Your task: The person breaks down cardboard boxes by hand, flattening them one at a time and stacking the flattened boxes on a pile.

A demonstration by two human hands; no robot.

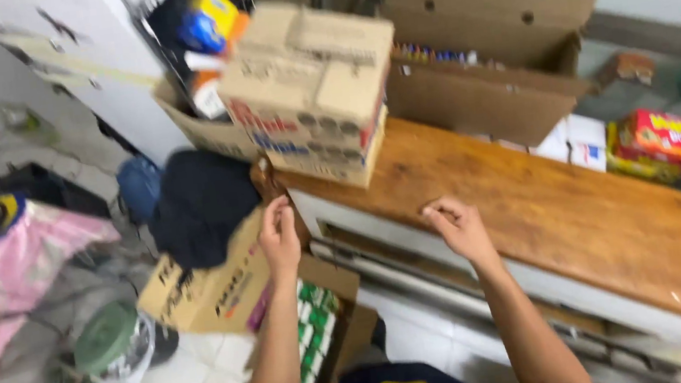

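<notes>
We're mid-reach: left hand (pixel 279 238) fingers pinched, empty, just below the sealed carton (pixel 313 91) on the counter (pixel 587 222). Right hand (pixel 459 227) loosely curled, empty, on the counter's edge. Next move likely needs both hands on the carton.

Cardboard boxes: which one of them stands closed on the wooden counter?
The printed cardboard box at the counter's left end, flaps shut. The large box behind it gapes open, and the box of green packs is on the floor.

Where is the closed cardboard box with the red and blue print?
The closed cardboard box sits on the wooden counter's left end, just above the left hand.
</notes>
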